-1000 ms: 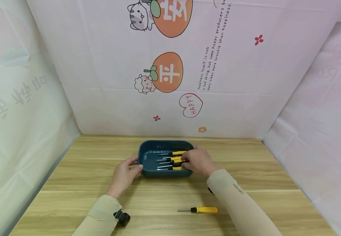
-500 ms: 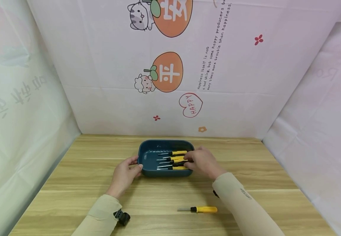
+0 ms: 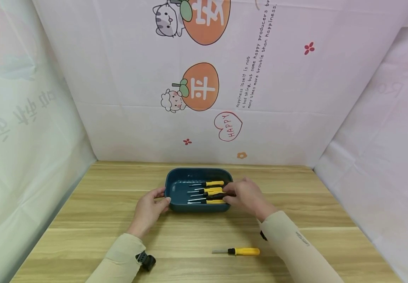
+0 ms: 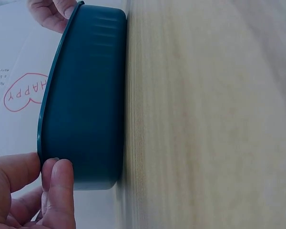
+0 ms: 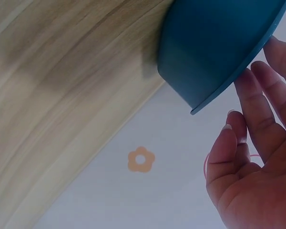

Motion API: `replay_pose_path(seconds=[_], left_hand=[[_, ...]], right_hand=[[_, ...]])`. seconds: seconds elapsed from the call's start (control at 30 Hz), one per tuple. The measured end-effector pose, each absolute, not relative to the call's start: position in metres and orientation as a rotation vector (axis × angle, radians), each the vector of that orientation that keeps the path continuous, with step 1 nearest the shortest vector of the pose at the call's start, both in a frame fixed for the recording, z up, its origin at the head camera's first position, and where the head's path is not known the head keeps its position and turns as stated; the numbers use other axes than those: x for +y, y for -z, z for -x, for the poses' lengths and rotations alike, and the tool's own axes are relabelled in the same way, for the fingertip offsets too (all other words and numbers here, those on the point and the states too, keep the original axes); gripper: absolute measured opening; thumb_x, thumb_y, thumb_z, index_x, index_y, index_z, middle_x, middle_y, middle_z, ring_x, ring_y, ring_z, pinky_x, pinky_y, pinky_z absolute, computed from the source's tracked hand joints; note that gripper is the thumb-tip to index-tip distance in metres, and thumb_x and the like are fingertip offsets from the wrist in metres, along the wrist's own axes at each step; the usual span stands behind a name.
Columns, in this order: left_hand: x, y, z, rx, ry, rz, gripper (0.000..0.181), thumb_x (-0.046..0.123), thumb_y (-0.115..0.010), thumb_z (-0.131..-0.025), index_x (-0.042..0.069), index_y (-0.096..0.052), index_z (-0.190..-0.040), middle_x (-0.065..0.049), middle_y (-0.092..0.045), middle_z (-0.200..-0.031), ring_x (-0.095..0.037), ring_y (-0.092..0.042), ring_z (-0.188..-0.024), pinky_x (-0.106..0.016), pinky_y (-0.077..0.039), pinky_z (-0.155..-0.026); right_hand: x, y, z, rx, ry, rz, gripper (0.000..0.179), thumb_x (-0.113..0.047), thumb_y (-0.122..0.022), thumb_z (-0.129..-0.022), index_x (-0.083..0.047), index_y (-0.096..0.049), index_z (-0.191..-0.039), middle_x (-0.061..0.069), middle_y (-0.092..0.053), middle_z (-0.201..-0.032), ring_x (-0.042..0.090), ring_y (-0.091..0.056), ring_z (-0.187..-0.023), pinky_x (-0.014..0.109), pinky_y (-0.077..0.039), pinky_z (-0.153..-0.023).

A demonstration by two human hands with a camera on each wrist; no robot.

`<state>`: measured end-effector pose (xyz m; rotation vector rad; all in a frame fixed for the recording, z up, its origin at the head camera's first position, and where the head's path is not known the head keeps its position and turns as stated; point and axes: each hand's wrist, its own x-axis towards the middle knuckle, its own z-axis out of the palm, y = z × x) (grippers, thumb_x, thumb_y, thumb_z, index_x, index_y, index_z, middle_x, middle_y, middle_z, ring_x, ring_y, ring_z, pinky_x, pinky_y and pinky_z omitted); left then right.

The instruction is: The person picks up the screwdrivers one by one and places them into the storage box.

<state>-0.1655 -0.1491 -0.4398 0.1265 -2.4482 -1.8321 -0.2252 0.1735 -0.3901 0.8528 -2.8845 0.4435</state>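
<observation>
A dark teal plastic tray (image 3: 198, 208) stands on the wooden table. Inside it lie several small screwdrivers (image 3: 215, 183), mostly yellow-handled with shafts pointing left; one dark handle (image 3: 218, 196) shows among them. My left hand (image 3: 148, 210) pinches the tray's left rim between thumb and fingers, also seen with the tray wall (image 4: 86, 95) in the left wrist view. My right hand (image 3: 247, 196) reaches over the right rim, thumb and fingertips at the handle ends. In the right wrist view my right hand (image 5: 262, 148) has its fingertips hidden behind the tray rim; I cannot tell whether they grip a handle.
One larger yellow-handled screwdriver (image 3: 247, 251) lies on the table (image 3: 182, 243) in front of the tray, left of the right sleeve. A printed white cloth (image 3: 278, 129) hangs behind the table, with more cloth at both sides.
My right hand has drawn back a little to the right, uncovering more of the handle ends. The left hand, tray and loose screwdriver have stayed in place.
</observation>
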Motion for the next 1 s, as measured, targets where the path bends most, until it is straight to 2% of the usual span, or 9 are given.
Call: replay_pose_path(seconds=[0.1,0.27,0.47,0.67,0.83,1.0], left_hand=[[-0.149,0.440,0.165,-2.448,1.833,-0.128,0.052,0.012,-0.068,-0.101,0.000,-0.053,-0.149,-0.022,-0.060,-0.137,-0.028,-0.076,-0.101,-0.031,-0.065,-0.082],[-0.149,0.440,0.165,-2.451,1.833,-0.129,0.052,0.013,-0.068,-0.101,0.000,-0.054,-0.149,-0.022,-0.060,-0.137,-0.029,-0.076,-0.102,-0.030,-0.065,-0.082],[-0.149,0.439,0.165,-2.457,1.832,-0.133,0.051,0.013,-0.067,-0.101,0.000,-0.054,-0.149,-0.022,-0.060,-0.138,-0.028,-0.075,-0.101,-0.031,-0.065,-0.083],[-0.149,0.439,0.165,-2.453,1.834,-0.132,0.050,0.013,-0.067,-0.101,0.001,-0.054,-0.148,-0.021,-0.060,-0.137,-0.026,-0.075,-0.100,-0.031,-0.065,-0.083],[-0.149,0.439,0.166,-2.441,1.848,-0.137,0.050,0.013,-0.068,-0.101,0.001,-0.055,-0.148,-0.021,-0.060,-0.137,-0.026,-0.075,-0.102,-0.031,-0.065,-0.083],[-0.149,0.439,0.166,-2.441,1.850,-0.140,0.050,0.013,-0.068,-0.101,0.001,-0.055,-0.148,-0.021,-0.060,-0.136,-0.027,-0.075,-0.102,-0.031,-0.065,-0.083]], right_hand=[[0.176,0.389,0.222,-2.881,-0.484,-0.843,0.022,-0.027,-0.083,-0.090,-0.014,-0.082,-0.108,-0.008,-0.075,-0.090,0.015,-0.054,-0.087,0.035,-0.046,-0.081],[0.181,0.388,0.216,-2.908,-0.545,-0.806,0.026,-0.030,-0.082,-0.091,-0.016,-0.081,-0.113,-0.008,-0.074,-0.095,0.019,-0.056,-0.096,0.038,-0.051,-0.083],[0.188,0.390,0.210,-2.934,-0.628,-0.795,0.031,-0.034,-0.080,-0.093,-0.018,-0.080,-0.119,-0.006,-0.076,-0.106,0.023,-0.060,-0.108,0.047,-0.056,-0.096],[0.195,0.392,0.204,-2.944,-0.691,-0.821,0.039,-0.038,-0.079,-0.093,-0.019,-0.076,-0.127,-0.004,-0.076,-0.117,0.024,-0.061,-0.118,0.052,-0.054,-0.106],[0.198,0.392,0.200,-2.923,-0.709,-0.877,0.042,-0.039,-0.079,-0.093,-0.018,-0.075,-0.129,-0.002,-0.076,-0.120,0.023,-0.062,-0.119,0.053,-0.054,-0.106],[0.202,0.391,0.193,-2.926,-0.716,-0.866,0.043,-0.040,-0.081,-0.091,-0.021,-0.075,-0.130,-0.003,-0.076,-0.121,0.018,-0.060,-0.114,0.049,-0.056,-0.100]])
